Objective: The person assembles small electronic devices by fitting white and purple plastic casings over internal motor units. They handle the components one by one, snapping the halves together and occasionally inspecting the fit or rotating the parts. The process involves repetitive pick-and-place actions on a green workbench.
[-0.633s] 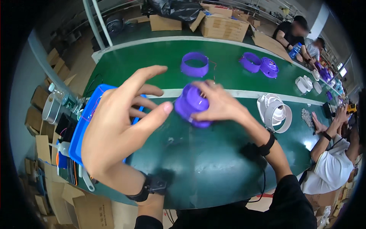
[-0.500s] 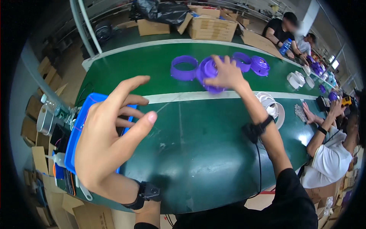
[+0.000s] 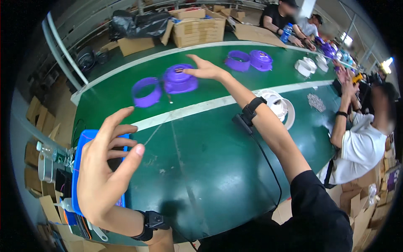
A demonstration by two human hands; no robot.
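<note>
On the green belt across the table lies a purple round housing [image 3: 180, 80] with a domed middle. Beside its right edge is my right hand [image 3: 208, 70], fingers stretched out and apart; the thumb tip overlaps the housing's edge, and I cannot tell whether it touches. A purple ring [image 3: 147, 92] sits just left of that housing. My left hand [image 3: 103, 168] hovers with spread fingers over the near left of the table, nothing in it. Behind it, a blue tray [image 3: 78, 180] is partly hidden.
Further right on the belt are another purple ring [image 3: 237, 61], a purple housing [image 3: 261, 61] and white round parts [image 3: 305, 67]. White rings [image 3: 277, 107] lie beyond my right forearm. A co-worker in a white shirt [image 3: 359, 147] is at the right. Cardboard boxes [image 3: 199, 31] stand behind the belt.
My right hand has come off the top of the purple housing to its right side, its fingers straighter. The view has shifted right; my left hand stays spread.
</note>
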